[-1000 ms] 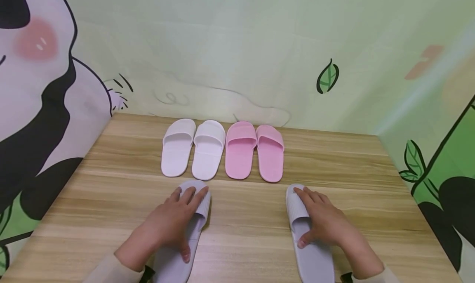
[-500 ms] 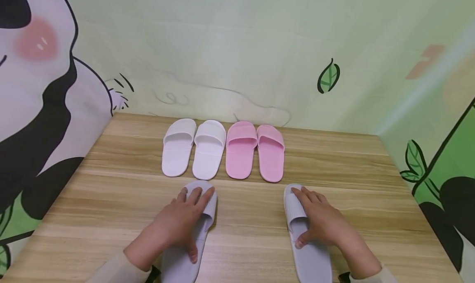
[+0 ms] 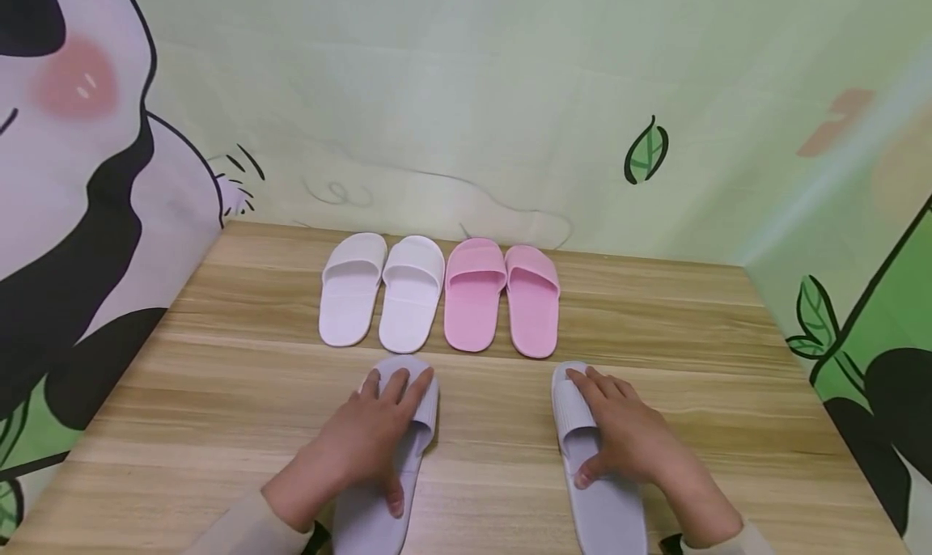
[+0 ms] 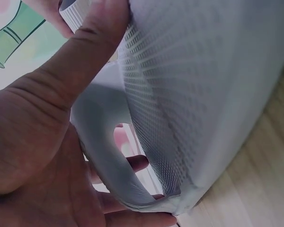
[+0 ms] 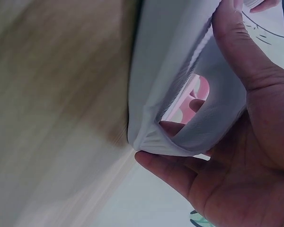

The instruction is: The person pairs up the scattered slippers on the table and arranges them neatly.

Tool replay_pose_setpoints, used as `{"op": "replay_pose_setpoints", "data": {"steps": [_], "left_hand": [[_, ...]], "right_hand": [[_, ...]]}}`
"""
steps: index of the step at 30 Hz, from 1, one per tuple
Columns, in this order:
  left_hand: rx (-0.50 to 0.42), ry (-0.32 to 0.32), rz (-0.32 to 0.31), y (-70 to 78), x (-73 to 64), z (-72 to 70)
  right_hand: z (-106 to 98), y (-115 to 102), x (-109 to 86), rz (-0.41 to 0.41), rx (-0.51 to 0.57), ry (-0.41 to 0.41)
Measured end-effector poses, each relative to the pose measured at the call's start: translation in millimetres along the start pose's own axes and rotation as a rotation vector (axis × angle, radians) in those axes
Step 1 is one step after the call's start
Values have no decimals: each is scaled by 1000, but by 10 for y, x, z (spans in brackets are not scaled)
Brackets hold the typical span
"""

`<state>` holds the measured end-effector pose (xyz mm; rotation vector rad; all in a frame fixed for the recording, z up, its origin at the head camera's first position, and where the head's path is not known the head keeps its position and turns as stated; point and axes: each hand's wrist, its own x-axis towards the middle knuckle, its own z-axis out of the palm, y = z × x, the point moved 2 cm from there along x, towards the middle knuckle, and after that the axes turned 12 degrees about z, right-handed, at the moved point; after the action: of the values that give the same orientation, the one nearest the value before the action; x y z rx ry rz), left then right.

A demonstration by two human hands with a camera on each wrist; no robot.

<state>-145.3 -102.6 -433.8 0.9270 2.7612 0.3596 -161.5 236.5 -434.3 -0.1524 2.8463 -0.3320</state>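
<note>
My left hand spans a light grey slipper from above, fingers spread over its ribbed strap and thumb at the inner edge. The left wrist view shows the thumb against the textured footbed. To the right, my right hand grips the matching grey slipper, thumb on the footbed and fingers over the strap. In the right wrist view, a fingertip reaches the sole's toe edge. Both grey slippers lie toe-forward on the wooden surface, a gap between them.
Beyond the hands, a pair of white slippers and a pair of pink slippers stand side by side near the back wall. The wooden surface meets printed walls left and right.
The left hand has slid its grey slipper to the right. The right hand and its slipper have shifted slightly left, narrowing the gap. The white and pink slippers stay put.
</note>
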Motion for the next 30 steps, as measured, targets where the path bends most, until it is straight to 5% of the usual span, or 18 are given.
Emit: {"op": "replay_pose_setpoints", "data": {"steps": [30], "left_hand": [[9,-64,1,270,229,31]], "right_hand": [[34,-166,17,5,-14,-10]]}}
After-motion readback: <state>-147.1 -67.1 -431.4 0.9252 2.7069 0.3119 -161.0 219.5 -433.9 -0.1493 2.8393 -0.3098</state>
